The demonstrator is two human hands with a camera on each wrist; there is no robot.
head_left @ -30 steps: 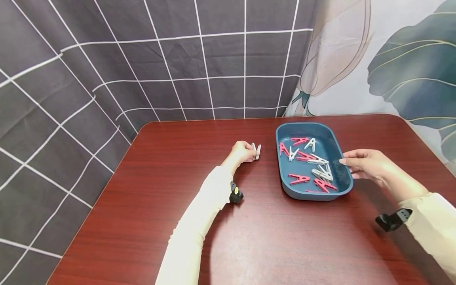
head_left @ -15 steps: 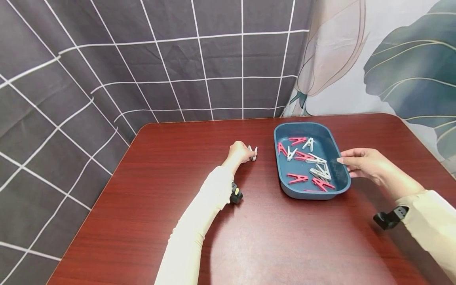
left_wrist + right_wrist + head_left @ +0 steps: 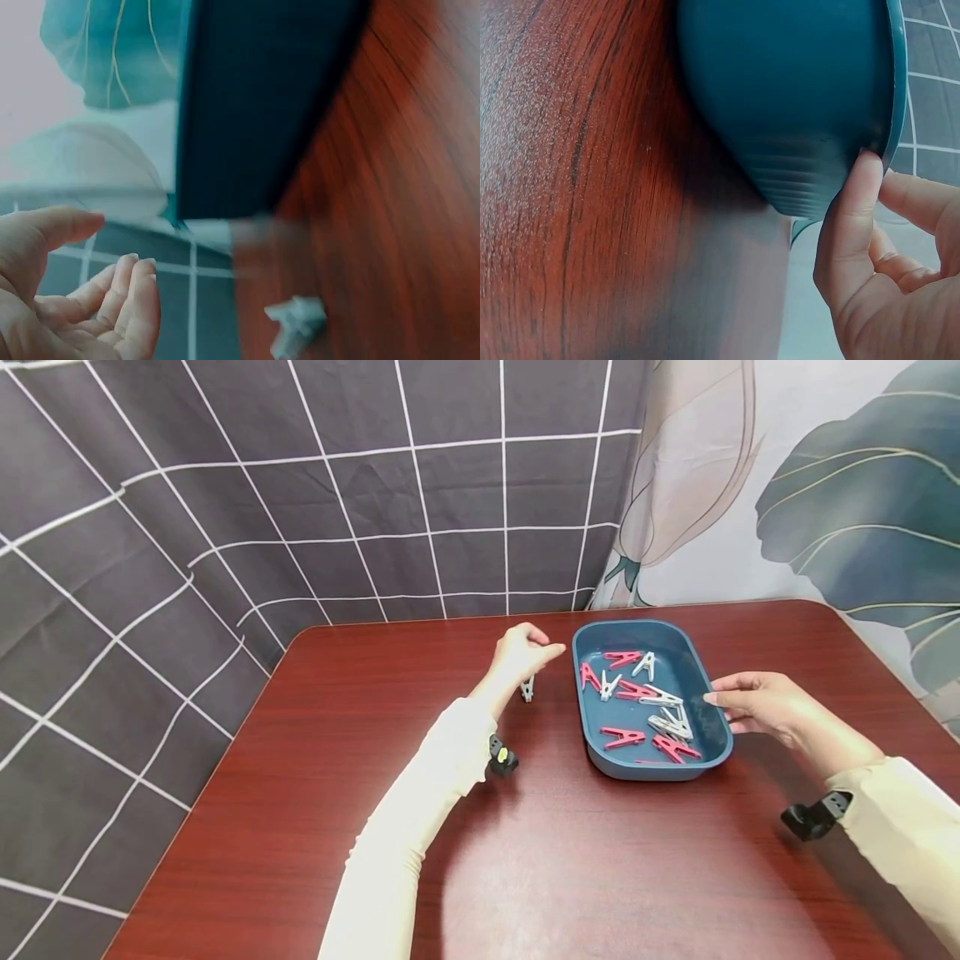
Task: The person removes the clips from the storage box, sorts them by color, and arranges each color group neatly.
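My left hand [image 3: 517, 656] hovers over the table with thumb and fingers apart and holds nothing. Just below it a white clothespin [image 3: 527, 692] sits on the table, partly hidden by the hand; in the left wrist view this clothespin [image 3: 297, 322] is blurred and lies apart from the fingers. To the right stands a blue plastic bin [image 3: 637, 772] with several red clothespins [image 3: 622, 737] and white clothespins [image 3: 645, 666] scattered on its bottom. At the bin's right side my right hand [image 3: 776, 706] pinches the rim, thumb on one face and fingers on the other.
The reddish-brown wooden table [image 3: 315, 760] ends at the back against a dark grey curtain with white grid lines [image 3: 360, 493]. A pale leaf-print curtain [image 3: 705, 552] hangs at the right. Each wrist carries a small black camera [image 3: 813, 818].
My left hand has let go of the white clothespin, which stays on the table, and has lifted up and away. The right hand keeps its grip on the bin. The head view has shifted slightly.
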